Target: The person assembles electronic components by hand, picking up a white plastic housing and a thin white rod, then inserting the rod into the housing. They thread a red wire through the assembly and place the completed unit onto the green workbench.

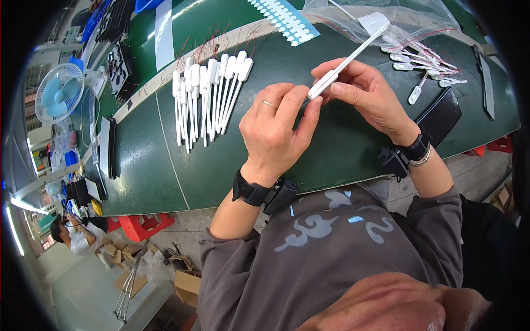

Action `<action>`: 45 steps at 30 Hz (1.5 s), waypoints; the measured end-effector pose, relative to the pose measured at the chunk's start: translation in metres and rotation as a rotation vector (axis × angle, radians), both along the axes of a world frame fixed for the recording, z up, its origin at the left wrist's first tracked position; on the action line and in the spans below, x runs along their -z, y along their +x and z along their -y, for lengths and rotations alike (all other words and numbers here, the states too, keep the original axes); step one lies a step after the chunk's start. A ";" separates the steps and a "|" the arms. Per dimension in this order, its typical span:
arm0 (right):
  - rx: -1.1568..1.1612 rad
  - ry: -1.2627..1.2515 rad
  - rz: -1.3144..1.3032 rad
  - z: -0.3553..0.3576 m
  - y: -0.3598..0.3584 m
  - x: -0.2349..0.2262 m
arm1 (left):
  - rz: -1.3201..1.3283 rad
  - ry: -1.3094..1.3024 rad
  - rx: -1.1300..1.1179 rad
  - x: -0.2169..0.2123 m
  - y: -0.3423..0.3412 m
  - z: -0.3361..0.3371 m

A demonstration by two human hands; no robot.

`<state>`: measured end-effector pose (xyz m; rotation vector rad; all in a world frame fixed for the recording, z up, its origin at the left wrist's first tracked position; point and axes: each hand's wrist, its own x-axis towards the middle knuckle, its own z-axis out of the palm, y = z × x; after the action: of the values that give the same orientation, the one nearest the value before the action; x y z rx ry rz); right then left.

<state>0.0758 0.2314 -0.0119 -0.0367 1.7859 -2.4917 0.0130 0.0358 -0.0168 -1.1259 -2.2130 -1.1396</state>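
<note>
A slim white plastic stick (353,55) with a thicker rounded end slants up and to the right between my hands. My left hand (279,122) pinches near the thick end with thumb and fingertips. Around the stick's middle, the thumb and fingers of my right hand (369,94) are closed. To the left, several similar white sticks (210,88) lie side by side, thick ends away from me, with thin red wires beyond them. At the far right is a loose bunch of small white pieces with red wires (425,63).
A clear plastic bag (425,19) lies at the back right, beside a light-blue sheet of white stickers (287,22). A dark flat box (440,116) sits near the right edge of the green table (232,176). A fan (58,94), red stools (146,225) and a person (77,234) are at left.
</note>
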 end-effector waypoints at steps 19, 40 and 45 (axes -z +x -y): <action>-0.077 0.064 -0.007 -0.007 -0.003 0.001 | 0.219 -0.048 0.145 -0.002 0.004 -0.002; -0.122 -0.268 0.264 0.003 -0.005 0.010 | 1.364 0.248 0.314 -0.008 -0.003 0.002; -0.129 -0.261 0.245 0.003 -0.004 0.012 | 1.406 0.289 0.332 -0.009 -0.001 0.001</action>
<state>0.0715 0.2286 -0.0235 0.1285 1.3176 -2.4931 0.0116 0.0351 -0.0075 -0.5450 -2.5230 -2.9127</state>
